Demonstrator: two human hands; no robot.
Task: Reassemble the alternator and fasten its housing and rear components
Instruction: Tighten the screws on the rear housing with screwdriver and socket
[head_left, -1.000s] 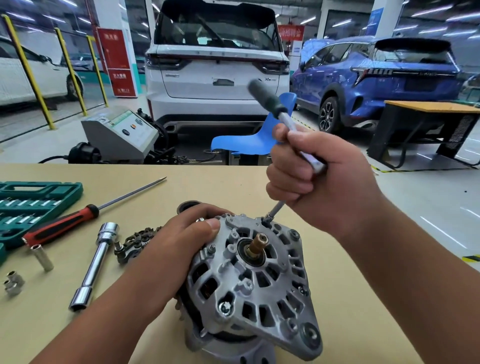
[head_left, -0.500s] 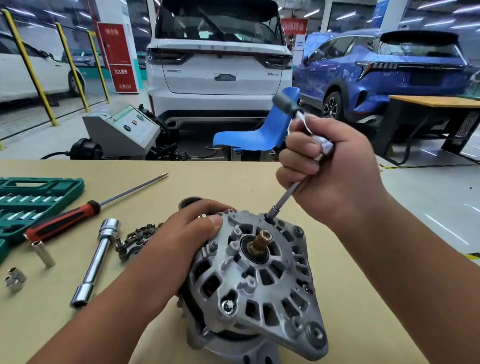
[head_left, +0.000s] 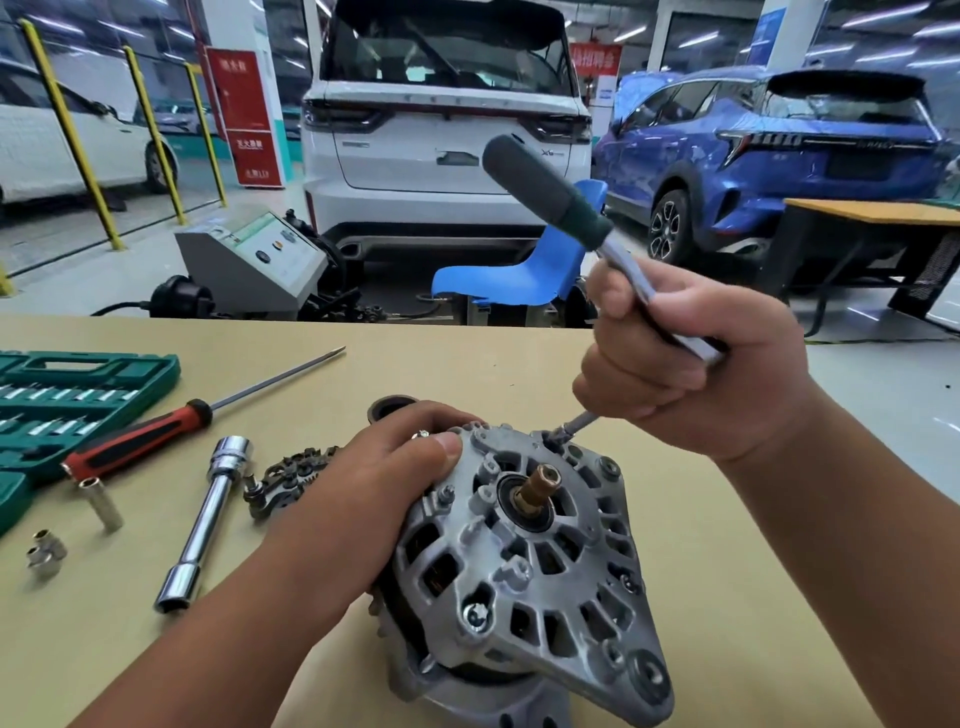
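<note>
The grey alternator (head_left: 540, 582) lies on the tan table, its ribbed rear housing facing up and a brass shaft end (head_left: 537, 486) at its centre. My left hand (head_left: 374, 499) grips its left edge, thumb on the housing rim. My right hand (head_left: 680, 374) grips the metal shank of a ratchet wrench (head_left: 550, 195) with a dark handle that points up and left. The tool's tip sits on a bolt (head_left: 558, 434) at the housing's far rim.
A chrome socket extension (head_left: 205, 519), a red-handled screwdriver (head_left: 140, 436), small sockets (head_left: 47, 553), a dark rectifier part (head_left: 291, 478) and a green socket case (head_left: 57, 400) lie to the left. Behind the table stand a blue chair (head_left: 519, 280) and parked cars.
My right hand has swung the wrench handle back to the left while the tip stayed on the far bolt. The left hand and the alternator have not moved.
</note>
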